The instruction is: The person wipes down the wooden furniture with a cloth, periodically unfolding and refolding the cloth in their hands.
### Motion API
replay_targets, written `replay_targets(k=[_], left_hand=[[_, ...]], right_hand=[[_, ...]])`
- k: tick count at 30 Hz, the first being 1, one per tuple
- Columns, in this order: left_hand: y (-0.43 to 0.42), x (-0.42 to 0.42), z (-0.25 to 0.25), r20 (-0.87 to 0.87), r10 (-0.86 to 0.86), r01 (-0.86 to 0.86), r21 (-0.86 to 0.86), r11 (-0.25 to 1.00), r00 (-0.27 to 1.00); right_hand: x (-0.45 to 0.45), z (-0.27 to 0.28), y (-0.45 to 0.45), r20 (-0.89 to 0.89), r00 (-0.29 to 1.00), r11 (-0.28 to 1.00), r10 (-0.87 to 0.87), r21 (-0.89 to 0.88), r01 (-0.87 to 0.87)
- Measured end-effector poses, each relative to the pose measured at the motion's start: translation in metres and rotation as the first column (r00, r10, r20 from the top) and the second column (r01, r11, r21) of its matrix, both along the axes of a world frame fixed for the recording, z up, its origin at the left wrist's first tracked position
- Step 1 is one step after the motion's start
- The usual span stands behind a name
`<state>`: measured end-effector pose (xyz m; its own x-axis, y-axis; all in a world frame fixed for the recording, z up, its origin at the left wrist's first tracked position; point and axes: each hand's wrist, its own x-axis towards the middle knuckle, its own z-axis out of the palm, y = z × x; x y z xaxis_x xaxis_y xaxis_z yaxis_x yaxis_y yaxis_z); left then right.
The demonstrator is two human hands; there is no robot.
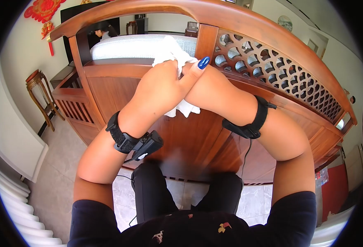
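Note:
Both hands meet at the middle of the wooden bench back [144, 71], around a crumpled white cloth [171, 48]. My left hand [163, 84] is closed on the cloth, its thumb with a blue nail lying across the other wrist. Beside and partly behind it, my right hand [198, 80] is bent inward against the cloth, its fingers hidden. Part of the cloth shows above the hands and part hangs below them. A black strap with a device sits on each forearm.
A light cushion [124, 46] lies behind the bench's top rail. The carved lattice panel [272, 68] is at the right. On the left stands a tall wooden stool [41, 92]. Thin cables hang from the wrist devices. A red object [334, 187] is at the lower right.

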<state>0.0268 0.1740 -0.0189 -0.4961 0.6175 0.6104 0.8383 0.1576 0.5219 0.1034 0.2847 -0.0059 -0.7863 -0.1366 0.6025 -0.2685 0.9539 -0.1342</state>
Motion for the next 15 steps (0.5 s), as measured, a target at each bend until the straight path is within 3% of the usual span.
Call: replay_targets(k=[1,3,4,7,10,12,13,15], left_hand=[[0.002,-0.001,0.002,0.0,-0.002,0.002,0.001,1.0,1.0],[0.008,0.0,0.012,0.04,-0.11,0.107,0.067,0.992,0.993],[0.014,-0.001,0.019,-0.025,-0.079,0.082,0.105,0.991,0.997],[0.027,-0.002,0.049,-0.224,-0.094,0.149,0.244,0.958,0.97],[0.036,0.003,0.067,-0.327,-0.117,0.193,0.21,0.959,0.938],[0.046,0.003,0.06,-0.264,-0.177,0.236,0.213,0.948,0.948],[0.05,0.003,0.057,-0.203,-0.233,0.275,0.213,0.937,0.951],[0.052,0.006,0.046,-0.184,-0.269,0.306,0.213,0.928,0.945]], right_hand=[[-0.002,-0.001,0.004,0.0,1.0,1.0,-0.002,0.001,0.002],[-0.009,-0.001,0.015,-0.161,0.984,0.995,0.08,0.073,-0.069],[-0.01,0.006,0.021,-0.212,0.971,0.978,0.114,0.195,-0.072],[-0.009,0.034,0.028,-0.396,0.917,0.963,0.047,0.26,0.063],[0.01,0.051,0.027,-0.312,0.946,0.982,-0.084,0.137,0.132],[0.019,0.052,0.024,-0.222,0.957,0.981,-0.187,0.009,0.194],[0.021,0.049,0.026,-0.224,0.956,0.981,-0.188,0.009,0.195],[0.022,0.039,0.031,-0.116,0.993,0.995,0.002,-0.094,-0.013]])
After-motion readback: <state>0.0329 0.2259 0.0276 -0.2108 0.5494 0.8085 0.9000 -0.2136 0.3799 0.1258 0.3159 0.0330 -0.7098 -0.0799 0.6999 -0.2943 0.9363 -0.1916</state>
